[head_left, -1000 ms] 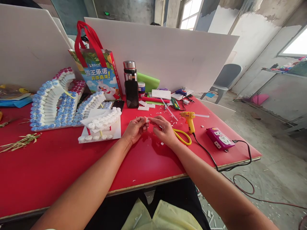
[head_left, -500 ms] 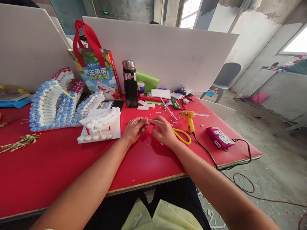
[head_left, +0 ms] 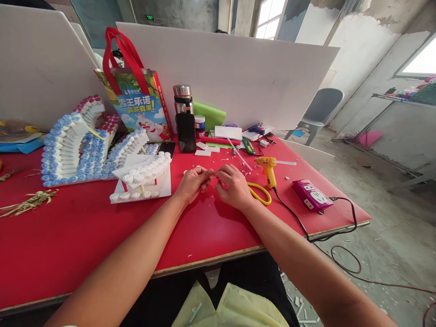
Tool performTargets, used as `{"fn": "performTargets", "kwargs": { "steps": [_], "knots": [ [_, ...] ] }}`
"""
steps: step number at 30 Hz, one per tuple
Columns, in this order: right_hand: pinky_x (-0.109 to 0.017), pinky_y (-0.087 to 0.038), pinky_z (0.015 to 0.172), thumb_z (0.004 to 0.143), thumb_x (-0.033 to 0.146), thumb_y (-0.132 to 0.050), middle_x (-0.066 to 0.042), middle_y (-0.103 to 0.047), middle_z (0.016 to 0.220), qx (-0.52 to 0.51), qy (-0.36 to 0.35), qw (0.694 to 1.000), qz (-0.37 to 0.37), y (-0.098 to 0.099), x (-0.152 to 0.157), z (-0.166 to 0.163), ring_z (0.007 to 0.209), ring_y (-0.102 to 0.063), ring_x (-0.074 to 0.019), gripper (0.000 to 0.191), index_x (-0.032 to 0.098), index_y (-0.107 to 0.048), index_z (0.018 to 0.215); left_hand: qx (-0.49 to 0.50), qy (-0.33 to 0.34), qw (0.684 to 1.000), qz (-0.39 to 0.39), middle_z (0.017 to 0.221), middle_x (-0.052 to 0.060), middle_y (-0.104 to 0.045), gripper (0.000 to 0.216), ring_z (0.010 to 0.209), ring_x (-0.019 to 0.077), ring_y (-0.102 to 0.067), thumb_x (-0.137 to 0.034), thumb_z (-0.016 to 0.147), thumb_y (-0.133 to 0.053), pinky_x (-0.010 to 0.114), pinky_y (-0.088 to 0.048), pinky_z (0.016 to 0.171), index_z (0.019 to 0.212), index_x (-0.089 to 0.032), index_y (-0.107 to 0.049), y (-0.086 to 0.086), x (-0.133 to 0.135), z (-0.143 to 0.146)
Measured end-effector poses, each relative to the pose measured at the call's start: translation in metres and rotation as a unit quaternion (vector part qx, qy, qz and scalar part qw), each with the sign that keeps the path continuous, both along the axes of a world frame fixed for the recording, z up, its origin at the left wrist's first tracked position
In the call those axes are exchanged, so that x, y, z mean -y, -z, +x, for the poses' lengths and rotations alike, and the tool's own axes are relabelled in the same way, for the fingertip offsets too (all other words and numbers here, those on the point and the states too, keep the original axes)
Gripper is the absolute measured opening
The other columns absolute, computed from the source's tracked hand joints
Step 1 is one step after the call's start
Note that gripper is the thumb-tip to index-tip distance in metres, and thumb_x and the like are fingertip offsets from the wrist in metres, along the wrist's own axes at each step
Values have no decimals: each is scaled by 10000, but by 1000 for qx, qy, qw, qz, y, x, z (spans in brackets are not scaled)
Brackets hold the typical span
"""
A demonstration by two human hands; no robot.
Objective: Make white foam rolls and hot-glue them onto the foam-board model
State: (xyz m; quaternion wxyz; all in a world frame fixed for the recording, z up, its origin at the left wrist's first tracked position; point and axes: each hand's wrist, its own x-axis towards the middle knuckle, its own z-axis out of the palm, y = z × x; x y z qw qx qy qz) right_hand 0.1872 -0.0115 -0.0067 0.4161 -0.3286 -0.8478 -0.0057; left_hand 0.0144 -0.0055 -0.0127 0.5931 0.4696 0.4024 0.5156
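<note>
My left hand [head_left: 195,185] and my right hand [head_left: 233,185] meet at the fingertips above the red table [head_left: 190,231]. Both are closed in a pinch. Whatever sits between the fingertips is too small and too covered to make out. Left of my left hand stands a small tiered model [head_left: 143,179] of white board with rolled white pieces along its steps and red and yellow posts. Beside my right hand lies a yellow ring-shaped tube [head_left: 261,200]. Farther right, a yellow hot glue gun [head_left: 270,170] stands with a clear glue stick in its back.
Curved blue and white models [head_left: 73,150] fill the left side, before a printed bag [head_left: 141,104]. A phone [head_left: 186,132] leans upright by a steel flask [head_left: 183,97]. At right, a purple power box [head_left: 311,196] trails a black cord over the table edge. White scraps lie about.
My fingertips have shifted slightly, and the small pale bit seen between them before is now covered. Everything on the table stays put.
</note>
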Motion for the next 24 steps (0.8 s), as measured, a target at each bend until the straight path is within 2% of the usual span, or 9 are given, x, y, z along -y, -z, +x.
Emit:
{"fn": "performTargets", "kwargs": {
  "steps": [7, 14, 19, 24],
  "knots": [
    [-389, -473, 773, 794, 102, -529, -97, -632, 928, 4, -2, 1000, -8, 0, 1, 0, 856, -543, -244, 318, 198, -703, 1042, 4, -1, 1000, -4, 550, -26, -550, 411, 397, 33, -403, -481, 680, -840, 174, -277, 384, 710, -146, -603, -1, 0, 0],
    [-390, -482, 783, 798, 91, -525, -110, -651, 929, -6, -9, 1000, -11, -1, 0, 1, 865, -560, -247, 318, 167, -721, 1036, 0, 14, 1000, -16, 541, -25, -549, 429, 378, 28, -388, -508, 697, -821, 165, -254, 372, 704, -150, -586, -2, 1, -2],
    [-336, -507, 776, 806, 86, -508, -82, -657, 959, -96, -28, 992, -83, 3, 1, -2, 862, -603, -205, 355, 191, -722, 1069, 17, 31, 999, -25, 535, -18, -547, 459, 370, 22, -353, -557, 714, -790, 162, -227, 368, 706, -144, -591, -1, -2, -6],
    [-279, -502, 672, 799, 100, -502, -64, -644, 984, -158, -75, 973, -152, 2, 4, -6, 768, -608, -151, 419, 205, -707, 1149, 41, 35, 998, -25, 525, -22, -540, 490, 373, 23, -332, -593, 678, -797, 167, -230, 377, 706, -143, -604, -3, -4, -7]
  ]
}}
